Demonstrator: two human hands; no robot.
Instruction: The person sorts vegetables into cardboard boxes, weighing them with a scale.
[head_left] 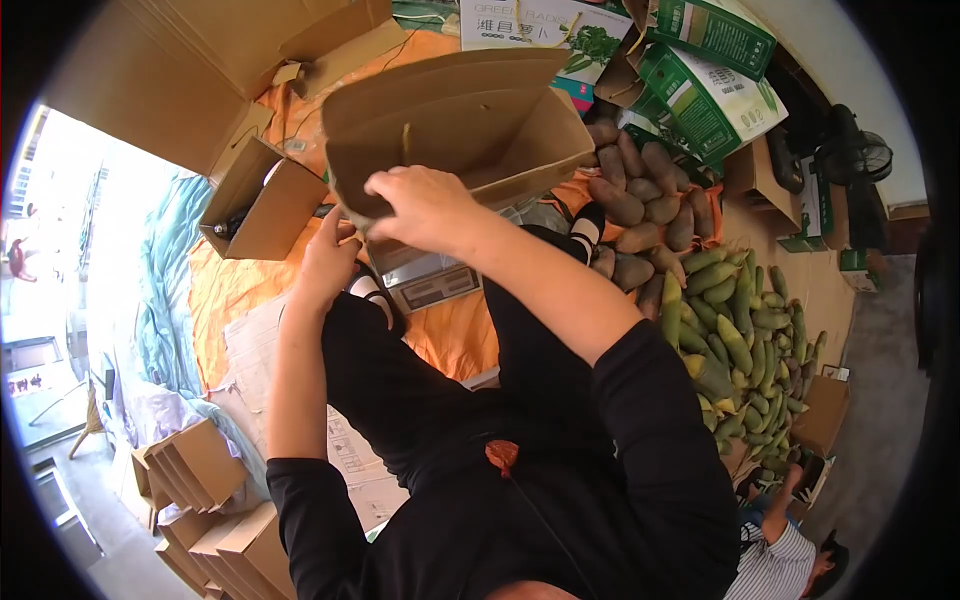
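Observation:
An open brown cardboard box [480, 120] rests tilted on a grey weighing scale [430, 285] between my feet. My right hand [425, 205] grips the near rim of the box from above, fingers curled over the edge. My left hand [330, 255] holds the lower left corner of the same box, thumb side up against the cardboard. The inside of the box that I can see holds nothing. My legs in black trousers and black shoes with white socks stretch out on either side of the scale.
A smaller open box [262, 205] lies to the left on an orange sheet [240, 285]. Sweet potatoes [640, 200] and a heap of corn cobs [740, 340] lie to the right, with green cartons [700, 90] behind. Folded cartons [200, 470] are stacked lower left. Another person [785, 555] sits lower right.

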